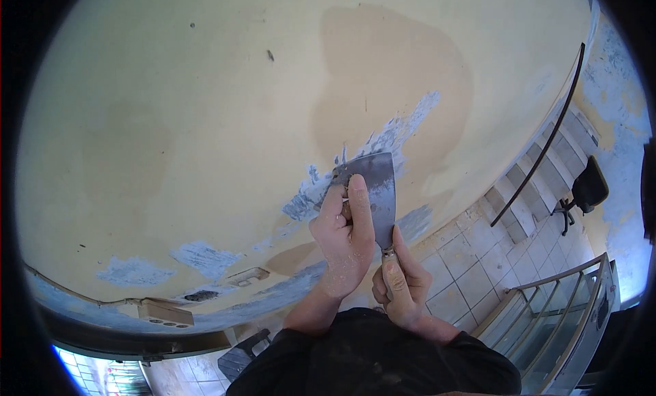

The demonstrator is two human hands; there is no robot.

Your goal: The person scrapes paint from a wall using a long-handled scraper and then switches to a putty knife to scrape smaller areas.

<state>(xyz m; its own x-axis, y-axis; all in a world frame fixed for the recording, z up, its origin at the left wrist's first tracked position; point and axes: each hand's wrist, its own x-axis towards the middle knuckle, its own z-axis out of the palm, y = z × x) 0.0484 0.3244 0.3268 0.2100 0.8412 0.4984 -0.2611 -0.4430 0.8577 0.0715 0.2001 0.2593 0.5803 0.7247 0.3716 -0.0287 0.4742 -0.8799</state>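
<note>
A wide-bladed scraper [381, 191] points upward, its broad edge against or just in front of a patch of bare, flaking wall [403, 129]. My right hand [403, 287] is closed around its handle, the thumb lying along it. My left hand [345, 235] is at the left side of the blade, fingers curled and thumb raised against the metal, gripping it there. Pale dust and crumbs cover the left palm and wrist. The blade's left edge is partly hidden by that hand. Around the patch, the yellow wall [225, 123] has darker damp-looking stains.
Low on the wall are more peeled patches [205, 258], a socket box [166, 312] and a wall fitting [249, 277]. To the right are steps [540, 164] with a dark handrail [543, 146], an office chair [589, 187], a glass-panelled frame [553, 328] and a tiled floor [471, 259].
</note>
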